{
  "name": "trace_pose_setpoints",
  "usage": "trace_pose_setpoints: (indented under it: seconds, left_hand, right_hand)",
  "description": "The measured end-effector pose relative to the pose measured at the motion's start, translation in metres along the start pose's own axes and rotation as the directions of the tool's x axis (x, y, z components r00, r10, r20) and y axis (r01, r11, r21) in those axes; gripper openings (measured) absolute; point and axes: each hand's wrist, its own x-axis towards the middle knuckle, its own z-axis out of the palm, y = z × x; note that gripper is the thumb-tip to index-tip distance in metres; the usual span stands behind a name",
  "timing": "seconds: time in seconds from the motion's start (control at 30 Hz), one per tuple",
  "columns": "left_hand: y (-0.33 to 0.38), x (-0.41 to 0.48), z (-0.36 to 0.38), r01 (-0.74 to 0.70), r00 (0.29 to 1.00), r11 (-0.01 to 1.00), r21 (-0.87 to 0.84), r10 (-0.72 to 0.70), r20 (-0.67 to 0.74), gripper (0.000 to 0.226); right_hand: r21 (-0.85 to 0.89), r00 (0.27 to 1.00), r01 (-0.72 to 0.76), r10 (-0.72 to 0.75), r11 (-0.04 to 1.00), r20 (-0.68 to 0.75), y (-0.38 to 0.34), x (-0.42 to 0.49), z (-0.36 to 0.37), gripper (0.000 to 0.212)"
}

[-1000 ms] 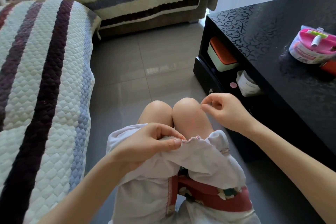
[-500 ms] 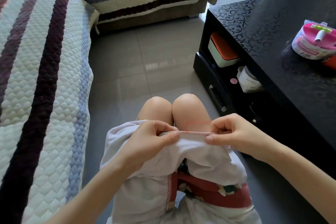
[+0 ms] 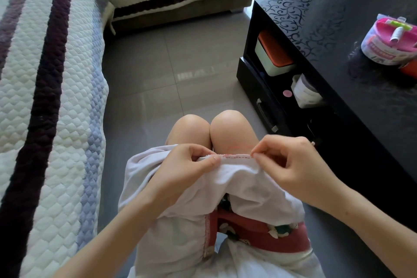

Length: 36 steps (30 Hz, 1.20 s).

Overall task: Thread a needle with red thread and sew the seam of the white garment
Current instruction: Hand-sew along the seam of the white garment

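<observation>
**Both hands pinch the seam, drawn level between them**

Your left hand pinches the top edge of the garment between thumb and forefinger, with the other fingers curled into the cloth beneath. Your right hand pinches the same edge a little to the right. Its thumb and forefinger tips are pressed together and the remaining fingers are folded toward the palm.

Between the two hands the seam runs straight and level, with a row of small red stitches along it. The thread lifts off the seam in a thin loop just beyond it, arching over the stitched stretch to your right fingertips. The needle may sit inside the right-hand pinch, but it is too fine to make out.

From your hands the garment drapes back toward you and covers your lap. Near your right wrist a red band of patterned cloth shows from under it. Just beyond the hands your knees are bare and pressed together.

Right of your right hand stands a black table. On its top, well away from that hand, sits a pink tub with a white spool lying on it. On the shelf below the top there is a box with an orange lid. Left of your left hand lies a striped, quilted sofa.
</observation>
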Motion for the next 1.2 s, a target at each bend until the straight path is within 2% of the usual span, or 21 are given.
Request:
trace_pose_setpoints:
  seconds: [0.17, 0.5, 0.93, 1.1, 1.2]
  left_hand:
    - [-0.001, 0.000, 0.000, 0.001, 1.000, 0.998, -0.062, -0.001, -0.001, 0.013]
    - [-0.002, 0.000, 0.001, -0.005, 1.000, 0.996, -0.094, 0.005, 0.002, 0.012]
    - [0.000, -0.004, 0.000, -0.085, 0.996, 0.996, -0.002, 0.085, -0.002, 0.011]
    - [0.005, -0.009, 0.004, -0.194, 0.980, 0.977, 0.092, 0.196, -0.019, 0.008]
    - [0.008, -0.010, 0.004, -0.192, 0.981, 0.979, 0.075, 0.192, 0.009, 0.009]
  right_hand:
    - [-0.109, 0.999, 0.026, -0.023, 0.994, 0.026, -0.006, 0.000, 0.018, 0.016]
    - [-0.111, 0.999, 0.005, 0.000, 0.994, 0.039, -0.006, 0.005, 0.023, 0.016]
    - [-0.141, 0.997, -0.003, 0.013, 0.990, 0.070, -0.010, 0.009, 0.026, 0.018]
    - [-0.170, 0.995, -0.061, 0.073, 0.984, 0.066, -0.009, 0.011, 0.033, 0.019]
    - [-0.169, 0.993, -0.074, 0.088, 0.983, 0.081, -0.010, 0.013, 0.035, 0.020]
